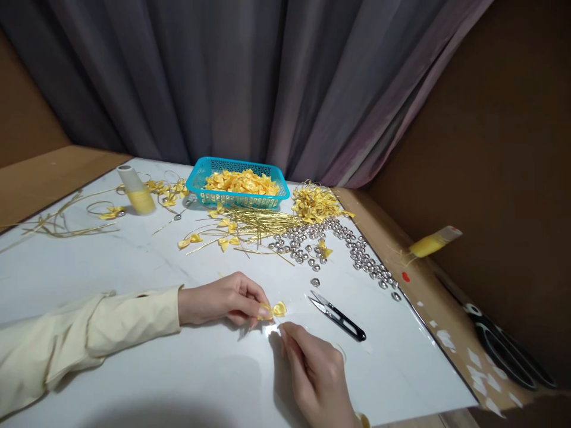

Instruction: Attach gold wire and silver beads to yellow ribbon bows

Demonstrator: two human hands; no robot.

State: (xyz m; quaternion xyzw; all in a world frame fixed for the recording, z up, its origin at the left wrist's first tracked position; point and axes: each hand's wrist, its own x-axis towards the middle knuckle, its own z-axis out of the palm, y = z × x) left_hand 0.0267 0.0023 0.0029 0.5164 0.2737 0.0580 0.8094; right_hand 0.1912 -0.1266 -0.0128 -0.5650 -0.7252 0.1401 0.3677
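My left hand (243, 302) pinches a small yellow ribbon bow (279, 308) between thumb and fingertips, just above the white tabletop. One loop of the bow sticks out to the right; the other is partly covered by my fingers. Close below it, my right hand (314, 371) is closed in a pinch. A thin pale strand runs from those fingertips up to the bow's middle; its exact kind is too small to make out. Black-handled thread snips (341, 318) lie right of the bow with their blades apart, touched by neither hand.
A blue basket (241, 199) of yellow bows stands at the back. Gold cords (263, 221), a pile of corded bows (316, 202) and silver beads (307, 235) lie before it. Yellow thread spools (139, 193) stand left and lie right (435, 242). Large scissors (504, 345) rest far right.
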